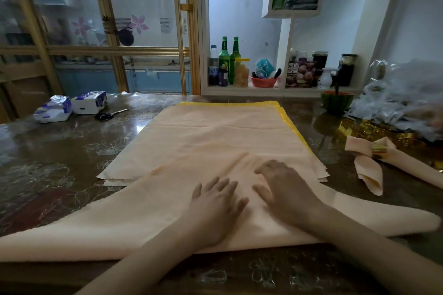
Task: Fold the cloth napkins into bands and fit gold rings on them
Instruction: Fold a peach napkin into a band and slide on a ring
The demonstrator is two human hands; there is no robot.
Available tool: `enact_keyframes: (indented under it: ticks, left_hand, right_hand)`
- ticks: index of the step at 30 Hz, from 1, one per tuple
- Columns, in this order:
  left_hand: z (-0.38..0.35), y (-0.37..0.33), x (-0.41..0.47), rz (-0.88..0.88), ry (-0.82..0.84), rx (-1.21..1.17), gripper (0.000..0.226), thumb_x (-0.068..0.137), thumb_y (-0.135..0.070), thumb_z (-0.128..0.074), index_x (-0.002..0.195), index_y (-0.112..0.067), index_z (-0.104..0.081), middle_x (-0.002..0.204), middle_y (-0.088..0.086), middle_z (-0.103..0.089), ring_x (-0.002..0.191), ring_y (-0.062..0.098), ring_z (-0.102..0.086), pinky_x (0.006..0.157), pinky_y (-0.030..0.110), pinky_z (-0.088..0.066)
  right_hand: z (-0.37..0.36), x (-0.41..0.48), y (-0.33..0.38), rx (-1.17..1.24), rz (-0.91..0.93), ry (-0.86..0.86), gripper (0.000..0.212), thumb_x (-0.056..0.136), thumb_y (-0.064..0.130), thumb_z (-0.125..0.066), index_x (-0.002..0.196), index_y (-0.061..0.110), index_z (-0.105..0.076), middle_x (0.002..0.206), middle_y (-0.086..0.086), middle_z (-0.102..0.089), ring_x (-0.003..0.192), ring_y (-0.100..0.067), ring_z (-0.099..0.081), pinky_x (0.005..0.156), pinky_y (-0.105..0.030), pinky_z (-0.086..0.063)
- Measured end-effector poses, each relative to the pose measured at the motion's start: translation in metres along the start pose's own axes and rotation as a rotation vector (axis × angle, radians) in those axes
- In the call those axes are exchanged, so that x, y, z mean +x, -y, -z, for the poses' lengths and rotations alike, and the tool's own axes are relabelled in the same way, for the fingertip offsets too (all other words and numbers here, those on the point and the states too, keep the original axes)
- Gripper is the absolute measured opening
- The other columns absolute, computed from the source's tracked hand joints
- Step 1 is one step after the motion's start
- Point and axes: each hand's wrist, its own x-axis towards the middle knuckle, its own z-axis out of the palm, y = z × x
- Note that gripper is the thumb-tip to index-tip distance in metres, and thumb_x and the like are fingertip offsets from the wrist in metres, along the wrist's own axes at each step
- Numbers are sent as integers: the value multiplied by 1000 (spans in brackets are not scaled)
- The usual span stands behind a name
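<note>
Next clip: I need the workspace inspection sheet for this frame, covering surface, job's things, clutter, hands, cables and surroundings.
Surface: glossy floral table.
Job's things: folded napkin along the near edge; napkin stack lying flat behind it; ringed napkin at right; gold rings beyond it, blurred.
Clutter: tissue packs and scissors far left; green bowl and plastic bags far right.
Hands: left hand and right hand both flat on the folded napkin, fingers spread.
Cables: nothing seen.
Surroundings: white shelf with bottles; gold-framed glass partition at left.
</note>
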Motion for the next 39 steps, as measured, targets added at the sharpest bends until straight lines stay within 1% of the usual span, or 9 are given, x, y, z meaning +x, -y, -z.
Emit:
enact_keyframes:
  ticks: [3,8,18,26,29,31,33,36,39]
  left_hand:
    - [-12,-7,0,-34,103,3,60,98,-52,-18,151,-26,-6,159,-4,0,145,13,8,118,41,4]
    - [-18,-3,-2,-69,112,109,62,95,-55,-10,150,-29,4,157,-7,12,143,11,16,117,39,9]
    - [-18,-4,-4,-53,102,93,92,71,-79,15,149,-33,3,156,-10,12,143,8,14,117,37,8]
    - [-22,-3,-5,-62,88,99,132,33,-89,31,149,-33,3,156,-11,11,143,7,12,117,36,7]
    - [-16,-8,-9,-90,20,165,117,55,-86,19,150,-26,-12,158,-3,-1,145,14,2,117,45,3]
    - [-13,-18,-15,-236,-209,368,85,82,-67,-3,141,-19,-40,152,6,-29,142,23,-23,115,56,-10]
    - [-9,-39,-20,-290,-328,325,50,95,-46,-30,132,-19,-53,144,5,-44,137,23,-35,113,58,-15]
    - [-13,-76,-24,-174,-237,135,45,101,-34,-28,144,-22,-32,154,-2,-26,145,15,-11,117,49,1]
    - [-20,-79,-25,-31,-275,258,54,98,-22,-33,149,-15,-16,158,3,-12,146,20,4,113,52,8]
  right_hand:
    - [-7,-33,15,72,140,180,50,101,38,-27,148,22,-23,156,1,-18,143,-12,-15,114,-23,-8]
    - [-15,-31,1,72,113,357,57,100,46,-18,151,25,-2,159,3,7,145,-9,9,114,-27,10]
    - [-8,-47,-26,53,99,446,65,94,60,-16,149,33,4,158,7,14,144,-7,14,114,-28,10]
    - [28,-105,-122,59,-159,520,62,94,55,-16,149,35,3,157,8,15,143,-6,13,107,-19,10]
    - [42,-119,-142,-42,-259,500,65,96,53,-22,150,28,2,158,3,13,144,-11,12,112,-25,9]
    - [50,-121,-138,-188,-239,329,68,97,47,-34,151,21,-3,159,-1,5,145,-14,6,115,-28,5]
    - [53,-117,-114,-139,-143,93,61,96,31,-47,149,20,-20,158,1,-11,145,-12,-6,116,-27,-3]
    - [43,-97,-57,169,19,-35,48,95,11,-47,141,22,-39,152,6,-29,141,-7,-21,111,-17,-11]
    - [22,-61,-4,297,145,-34,56,91,-4,-43,141,18,-38,151,2,-33,140,-8,-26,108,-10,-13]
